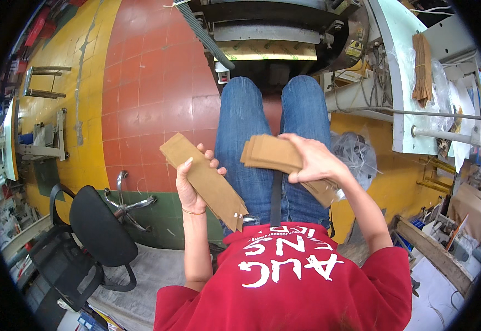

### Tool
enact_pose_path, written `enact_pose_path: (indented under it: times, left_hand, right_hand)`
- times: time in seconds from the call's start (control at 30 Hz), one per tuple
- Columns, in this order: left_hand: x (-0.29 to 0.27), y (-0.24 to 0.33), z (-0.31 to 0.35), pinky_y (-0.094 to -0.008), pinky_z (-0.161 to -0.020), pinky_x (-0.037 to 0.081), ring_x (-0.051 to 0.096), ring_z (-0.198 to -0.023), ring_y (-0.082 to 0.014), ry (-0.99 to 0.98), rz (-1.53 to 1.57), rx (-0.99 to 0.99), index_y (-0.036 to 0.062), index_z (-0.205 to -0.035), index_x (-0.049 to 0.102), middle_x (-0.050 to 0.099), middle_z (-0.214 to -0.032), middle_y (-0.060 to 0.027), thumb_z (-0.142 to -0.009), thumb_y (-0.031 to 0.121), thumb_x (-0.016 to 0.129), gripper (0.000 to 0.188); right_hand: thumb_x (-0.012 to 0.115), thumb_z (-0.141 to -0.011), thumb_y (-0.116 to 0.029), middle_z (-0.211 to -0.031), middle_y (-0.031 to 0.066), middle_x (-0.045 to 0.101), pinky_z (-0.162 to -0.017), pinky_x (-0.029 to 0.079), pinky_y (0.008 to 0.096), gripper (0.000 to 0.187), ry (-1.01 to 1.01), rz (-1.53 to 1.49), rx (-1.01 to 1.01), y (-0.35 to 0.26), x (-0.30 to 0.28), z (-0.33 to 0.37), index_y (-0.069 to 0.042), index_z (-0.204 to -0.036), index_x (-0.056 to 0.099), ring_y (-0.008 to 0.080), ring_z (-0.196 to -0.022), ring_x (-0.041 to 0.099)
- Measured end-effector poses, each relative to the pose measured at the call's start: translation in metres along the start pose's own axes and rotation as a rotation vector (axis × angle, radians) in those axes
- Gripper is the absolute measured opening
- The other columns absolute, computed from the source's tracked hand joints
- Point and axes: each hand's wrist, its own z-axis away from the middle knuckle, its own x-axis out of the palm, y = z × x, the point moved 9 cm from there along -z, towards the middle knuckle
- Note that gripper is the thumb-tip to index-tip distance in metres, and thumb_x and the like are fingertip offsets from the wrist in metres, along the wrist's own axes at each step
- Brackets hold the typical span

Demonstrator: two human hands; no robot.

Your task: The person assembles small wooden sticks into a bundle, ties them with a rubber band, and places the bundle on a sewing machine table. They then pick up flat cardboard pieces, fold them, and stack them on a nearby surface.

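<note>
My left hand (194, 179) is closed round a stack of tan strips (207, 185) with pointed lower ends, the thumb lying across its upper face. Small white marks show near the tips of that stack. Over my lap, my right hand (313, 159) grips a second stack of tan strips (271, 151) from above. Its pieces are fanned a little, and the lower end runs out under my wrist toward my right thigh. The two stacks are apart, with my jeans (242, 110) beneath them. What the strips are made of I cannot tell.
In front of my knees stands a dark machine with a metal bar (268, 33) and a grey hose (203, 34). A black office chair (100, 226) is at my left. On the pale table (386, 33) at the right lies another tan bundle (421, 69), near clear plastic bags (355, 157).
</note>
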Motion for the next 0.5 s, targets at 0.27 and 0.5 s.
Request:
enact_pose_path:
  times: [0.27,0.5]
  left_hand:
    - [0.034,-0.017,-0.005,-0.0387,-0.079,0.041,0.044,-0.089,-0.0176,-0.165,-0.01,-0.051,0.0087,-0.121,0.044,0.043,-0.1,-0.005,-0.081,0.033,0.058,0.049]
    - [0.033,0.02,0.015,-0.0405,-0.076,0.043,0.044,-0.088,-0.0197,-0.206,0.064,0.097,0.0087,-0.118,0.045,0.044,-0.099,-0.007,-0.077,0.036,0.06,0.051]
  right_hand:
    - [0.076,-0.057,-0.035,-0.121,0.0237,0.055,-0.097,0.043,0.0411,0.094,-0.052,-0.255,-0.082,-0.009,-0.009,-0.005,-0.004,-0.135,0.035,0.0354,-0.115,0.054]
    - [0.086,-0.057,-0.037,-0.122,0.0191,0.047,-0.101,0.041,0.0433,0.095,0.158,0.109,-0.037,-0.018,0.025,-0.015,0.0,-0.132,0.041,0.0359,-0.117,0.049]
